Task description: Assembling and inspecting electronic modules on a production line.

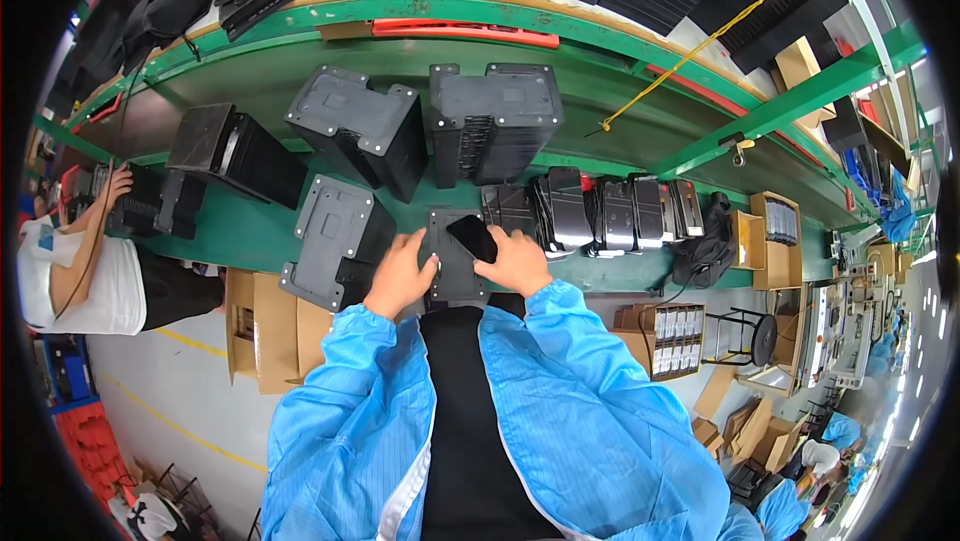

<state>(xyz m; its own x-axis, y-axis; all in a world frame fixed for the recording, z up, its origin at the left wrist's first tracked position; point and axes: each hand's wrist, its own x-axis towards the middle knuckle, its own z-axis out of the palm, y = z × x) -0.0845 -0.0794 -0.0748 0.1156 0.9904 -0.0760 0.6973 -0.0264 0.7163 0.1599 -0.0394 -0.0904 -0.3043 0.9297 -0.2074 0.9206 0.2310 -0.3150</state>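
Observation:
In my right hand is a small flat black rectangular panel with a glossy face, gripped at its right edge between thumb and fingers. Under it lies a dark grey moulded plate with screw-like dots at its corners. My left hand hovers at the left side of that plate, fingers spread and holding nothing. Just left of it stands a stack of notched black plates. Two taller stacks, one notched and one beside it, rise farther back on the green bench.
Several dark flat panels stand in rows to the right, before a black bag and a cardboard box. A green shelf edge runs overhead with a yellow cord hanging down. Another person works at the far left.

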